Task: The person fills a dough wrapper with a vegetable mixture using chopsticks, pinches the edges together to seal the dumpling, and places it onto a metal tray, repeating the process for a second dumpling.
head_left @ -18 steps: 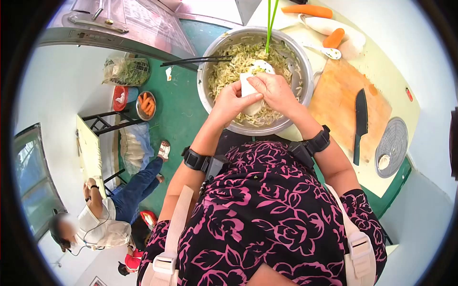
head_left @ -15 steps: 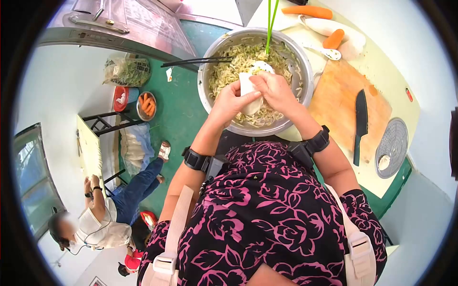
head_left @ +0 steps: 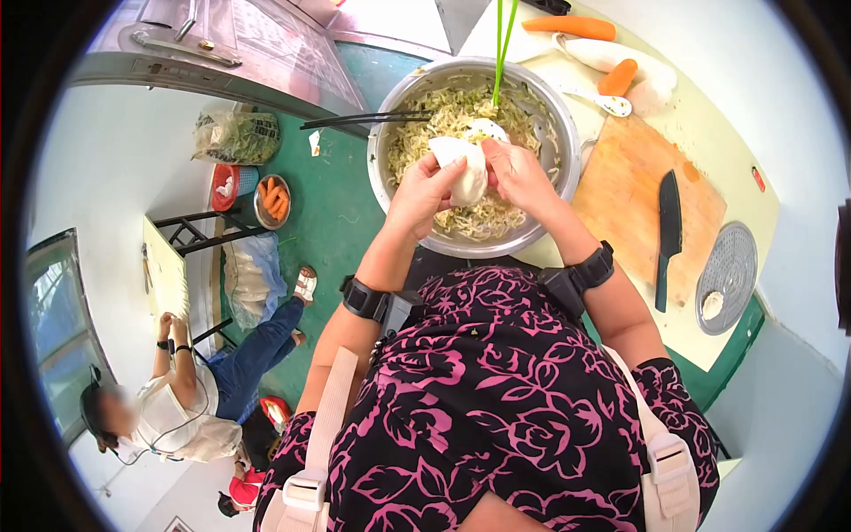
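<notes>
Both hands meet over the steel bowl (head_left: 493, 245) of shredded filling (head_left: 417, 133). The left hand (head_left: 424, 191) cups a white dough wrapper (head_left: 464, 170) from below, fingers curled around it, and the right hand (head_left: 519, 173) pinches its edge closed. The wrapper sits between the two palms, just above the filling. Black chopsticks (head_left: 363, 118) lie across the bowl's rim. On the counter (head_left: 729, 168) to the right is a wooden cutting board (head_left: 625, 177) with a knife (head_left: 667, 232) on it.

The dough wrapper (head_left: 461, 173) hides its contents inside its fold. The green stalks (head_left: 502, 44) run off the top edge. The white lump (head_left: 712, 304) on the steel sieve (head_left: 731, 266) is too small to identify.
</notes>
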A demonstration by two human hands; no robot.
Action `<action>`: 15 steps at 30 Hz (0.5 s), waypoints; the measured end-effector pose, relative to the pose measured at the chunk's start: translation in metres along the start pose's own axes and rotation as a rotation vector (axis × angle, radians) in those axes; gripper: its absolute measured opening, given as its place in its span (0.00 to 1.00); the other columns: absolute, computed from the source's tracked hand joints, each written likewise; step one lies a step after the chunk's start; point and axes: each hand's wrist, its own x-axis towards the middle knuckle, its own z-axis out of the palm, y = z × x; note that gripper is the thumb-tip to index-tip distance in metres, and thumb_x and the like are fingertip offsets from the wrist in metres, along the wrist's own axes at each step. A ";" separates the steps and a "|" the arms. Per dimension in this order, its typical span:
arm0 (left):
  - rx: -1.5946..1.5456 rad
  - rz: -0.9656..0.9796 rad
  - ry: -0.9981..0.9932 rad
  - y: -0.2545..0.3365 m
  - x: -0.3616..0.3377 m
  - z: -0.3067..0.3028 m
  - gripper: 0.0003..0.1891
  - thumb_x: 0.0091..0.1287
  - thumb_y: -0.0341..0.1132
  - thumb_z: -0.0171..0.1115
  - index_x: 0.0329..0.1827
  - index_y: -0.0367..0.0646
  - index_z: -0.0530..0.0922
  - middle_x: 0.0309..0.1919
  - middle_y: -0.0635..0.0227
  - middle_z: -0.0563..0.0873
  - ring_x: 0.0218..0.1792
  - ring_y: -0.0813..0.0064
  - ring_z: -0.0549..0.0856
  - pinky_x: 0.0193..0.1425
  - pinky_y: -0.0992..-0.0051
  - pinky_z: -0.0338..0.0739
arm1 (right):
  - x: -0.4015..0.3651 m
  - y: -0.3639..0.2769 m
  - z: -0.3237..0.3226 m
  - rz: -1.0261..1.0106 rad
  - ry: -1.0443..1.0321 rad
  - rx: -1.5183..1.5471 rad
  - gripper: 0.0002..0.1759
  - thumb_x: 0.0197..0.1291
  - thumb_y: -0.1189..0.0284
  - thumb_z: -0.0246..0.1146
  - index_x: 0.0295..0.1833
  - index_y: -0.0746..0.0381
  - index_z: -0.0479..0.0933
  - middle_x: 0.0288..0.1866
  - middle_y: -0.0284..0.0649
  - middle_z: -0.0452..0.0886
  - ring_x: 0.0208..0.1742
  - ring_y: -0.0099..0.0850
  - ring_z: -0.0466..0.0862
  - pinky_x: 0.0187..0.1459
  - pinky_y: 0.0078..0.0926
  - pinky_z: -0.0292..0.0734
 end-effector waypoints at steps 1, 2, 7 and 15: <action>-0.044 0.002 0.024 -0.002 0.001 0.000 0.13 0.60 0.36 0.56 0.45 0.42 0.71 0.36 0.69 0.80 0.33 0.78 0.82 0.33 0.79 0.79 | 0.000 0.008 0.001 -0.018 0.039 -0.076 0.22 0.60 0.58 0.49 0.28 0.68 0.70 0.19 0.46 0.71 0.23 0.37 0.73 0.28 0.31 0.66; -0.087 0.006 0.046 -0.003 0.003 -0.001 0.12 0.60 0.35 0.56 0.45 0.42 0.71 0.37 0.69 0.80 0.34 0.77 0.82 0.34 0.78 0.79 | 0.001 0.013 0.002 -0.039 0.079 -0.152 0.22 0.59 0.58 0.50 0.27 0.68 0.69 0.19 0.49 0.71 0.23 0.43 0.73 0.27 0.34 0.66; -0.225 -0.018 0.035 -0.010 0.006 -0.003 0.11 0.60 0.32 0.56 0.45 0.42 0.71 0.39 0.67 0.79 0.38 0.75 0.81 0.39 0.75 0.79 | -0.002 0.019 0.013 -0.178 0.064 -0.086 0.19 0.60 0.60 0.50 0.28 0.67 0.69 0.19 0.47 0.70 0.22 0.39 0.70 0.26 0.31 0.65; -0.322 -0.048 0.021 -0.010 0.008 -0.001 0.13 0.58 0.31 0.58 0.46 0.43 0.71 0.40 0.68 0.79 0.39 0.75 0.80 0.40 0.73 0.77 | 0.000 0.027 0.007 -0.044 0.129 0.075 0.20 0.62 0.59 0.48 0.29 0.65 0.72 0.17 0.31 0.69 0.14 0.18 0.66 0.16 0.18 0.61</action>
